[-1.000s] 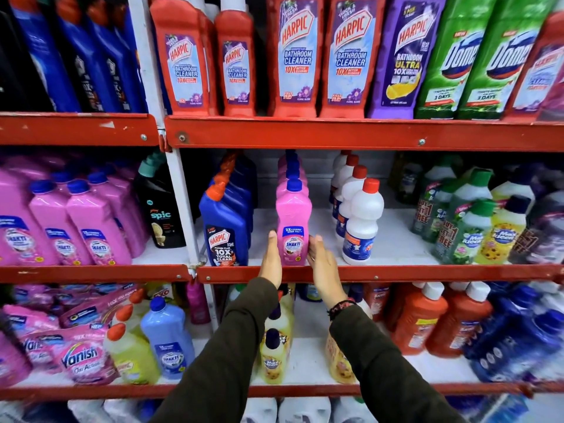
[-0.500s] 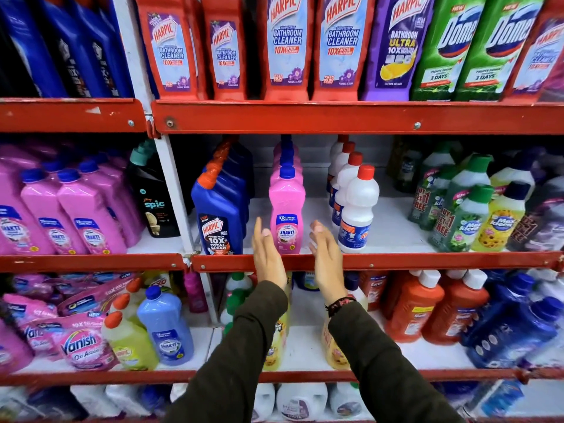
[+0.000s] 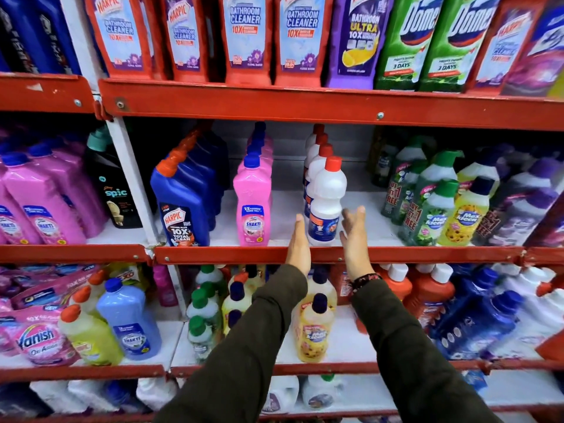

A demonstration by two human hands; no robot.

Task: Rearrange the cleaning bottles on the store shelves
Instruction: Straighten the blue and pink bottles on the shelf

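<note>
My fingers [image 3: 360,213] are spread and hold nothing: left hand [image 3: 299,242] and right hand [image 3: 354,239] flank the front white bottle [image 3: 326,203], close to it, though I cannot tell if either touches. That bottle stands upright at the shelf edge [image 3: 213,254], heading its row. At nine o'clock the pink bottle [image 3: 252,206] row and blue bottle [image 3: 183,206] row look squared up. At three o'clock the green bottles [image 3: 427,206] look bunched, so I judge those are left.
</note>
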